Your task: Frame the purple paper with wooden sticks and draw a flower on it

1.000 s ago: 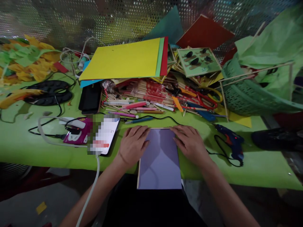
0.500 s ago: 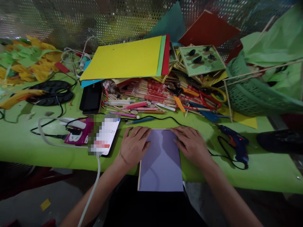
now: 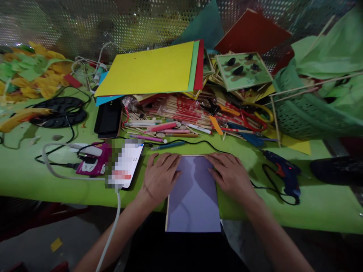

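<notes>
A lavender sheet on a thin board (image 3: 193, 200) lies at the near edge of the green table (image 3: 34, 177) and hangs over my lap. My left hand (image 3: 160, 177) lies flat on the sheet's upper left side, fingers stretched out. My right hand (image 3: 229, 174) lies flat on its upper right side, fingers also stretched out. Both palms press down on the sheet; neither hand holds anything.
A phone (image 3: 124, 163) on a white cable lies left of my left hand. A blue glue gun (image 3: 283, 174) with a black cord lies to the right. Behind are pens, sticks, scissors (image 3: 249, 117), stacked coloured paper (image 3: 153, 70), and a green basket (image 3: 306, 113).
The hands and the sheet stay as they were. Only the view has shifted slightly.
</notes>
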{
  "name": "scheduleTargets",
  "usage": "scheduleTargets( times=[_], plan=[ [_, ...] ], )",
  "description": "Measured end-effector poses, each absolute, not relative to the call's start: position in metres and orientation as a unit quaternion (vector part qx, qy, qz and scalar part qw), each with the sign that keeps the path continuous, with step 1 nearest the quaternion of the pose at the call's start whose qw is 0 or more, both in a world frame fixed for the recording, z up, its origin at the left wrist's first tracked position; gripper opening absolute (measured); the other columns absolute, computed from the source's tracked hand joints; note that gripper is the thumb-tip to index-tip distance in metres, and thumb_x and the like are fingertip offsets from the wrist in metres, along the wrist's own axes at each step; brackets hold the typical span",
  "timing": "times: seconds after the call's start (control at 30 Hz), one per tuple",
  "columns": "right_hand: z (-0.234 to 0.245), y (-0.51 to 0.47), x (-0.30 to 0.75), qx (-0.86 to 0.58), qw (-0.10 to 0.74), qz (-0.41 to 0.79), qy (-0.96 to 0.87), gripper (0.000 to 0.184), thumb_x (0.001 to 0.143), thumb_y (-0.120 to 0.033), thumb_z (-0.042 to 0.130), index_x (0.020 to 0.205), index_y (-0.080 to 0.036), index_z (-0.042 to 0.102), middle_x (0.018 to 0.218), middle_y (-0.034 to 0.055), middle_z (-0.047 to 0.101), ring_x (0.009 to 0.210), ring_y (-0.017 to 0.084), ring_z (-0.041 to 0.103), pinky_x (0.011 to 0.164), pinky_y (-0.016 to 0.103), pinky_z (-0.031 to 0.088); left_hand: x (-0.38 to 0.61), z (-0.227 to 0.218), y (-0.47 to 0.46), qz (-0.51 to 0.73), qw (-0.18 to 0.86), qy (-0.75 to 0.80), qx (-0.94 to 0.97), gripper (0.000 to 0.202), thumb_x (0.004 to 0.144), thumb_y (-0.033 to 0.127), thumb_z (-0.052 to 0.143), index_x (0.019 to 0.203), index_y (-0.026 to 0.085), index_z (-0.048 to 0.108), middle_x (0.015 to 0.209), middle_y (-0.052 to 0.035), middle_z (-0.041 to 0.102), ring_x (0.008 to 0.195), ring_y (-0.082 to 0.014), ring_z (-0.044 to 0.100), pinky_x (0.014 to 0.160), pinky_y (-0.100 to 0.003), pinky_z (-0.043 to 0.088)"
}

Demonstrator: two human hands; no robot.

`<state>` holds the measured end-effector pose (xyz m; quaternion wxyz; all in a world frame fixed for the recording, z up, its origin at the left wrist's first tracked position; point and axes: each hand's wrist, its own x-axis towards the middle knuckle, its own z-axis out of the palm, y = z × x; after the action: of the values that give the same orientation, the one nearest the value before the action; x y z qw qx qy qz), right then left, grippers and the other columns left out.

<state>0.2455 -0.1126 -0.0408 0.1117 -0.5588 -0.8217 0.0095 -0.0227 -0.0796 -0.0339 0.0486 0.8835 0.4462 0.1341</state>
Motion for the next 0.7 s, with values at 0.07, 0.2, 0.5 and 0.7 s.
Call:
scheduleTargets(
  times=[0.07, 0.2, 0.5, 0.7],
  plan=[
    [-0.040, -0.112, 0.246, -0.555, 0.111, 0.005, -0.824, 0.041, 0.101, -0.030, 0.051, 0.139, -0.020, 0.062, 0.128, 0.0121, 0.070, 0.113, 0.031, 0.060, 0.092, 0.047, 0.047, -0.023, -0.035, -0.080, 0.132, 0.051, 0.445, 0.884, 0.040, 0.098, 0.029, 0.057, 0.137, 0.024, 0.062, 0.137, -0.0062, 0.068, 0.123, -0.0289, 0.061, 0.108, -0.053, 0.034],
    [-0.040, -0.111, 0.246, -0.550, 0.109, 0.008, -0.828, 0.043, 0.101, -0.030, 0.051, 0.142, -0.023, 0.060, 0.128, 0.0122, 0.070, 0.115, 0.032, 0.061, 0.092, 0.048, 0.047, -0.022, -0.037, -0.079, 0.134, 0.051, 0.445, 0.884, 0.040, 0.099, 0.028, 0.054, 0.137, 0.023, 0.061, 0.137, -0.0070, 0.068, 0.123, -0.0288, 0.061, 0.109, -0.053, 0.034],
    [-0.043, -0.114, 0.250, -0.558, 0.144, 0.001, -0.817, 0.045, 0.100, -0.029, 0.053, 0.144, -0.022, 0.057, 0.129, 0.0119, 0.069, 0.114, 0.031, 0.060, 0.094, 0.048, 0.048, -0.029, -0.035, -0.080, 0.199, 0.066, 0.471, 0.857, 0.039, 0.101, 0.026, 0.049, 0.137, 0.023, 0.061, 0.136, -0.0060, 0.068, 0.125, -0.0244, 0.059, 0.109, -0.046, 0.036],
    [-0.036, -0.107, 0.239, -0.527, 0.170, -0.016, -0.832, 0.043, 0.100, -0.029, 0.053, 0.142, -0.021, 0.059, 0.129, 0.0118, 0.069, 0.112, 0.032, 0.061, 0.092, 0.048, 0.048, -0.041, -0.037, -0.081, 0.293, 0.065, 0.540, 0.786, 0.030, 0.099, 0.020, 0.048, 0.120, 0.023, 0.069, 0.122, -0.0061, 0.074, 0.118, -0.0233, 0.061, 0.102, -0.043, 0.040]
  ],
)
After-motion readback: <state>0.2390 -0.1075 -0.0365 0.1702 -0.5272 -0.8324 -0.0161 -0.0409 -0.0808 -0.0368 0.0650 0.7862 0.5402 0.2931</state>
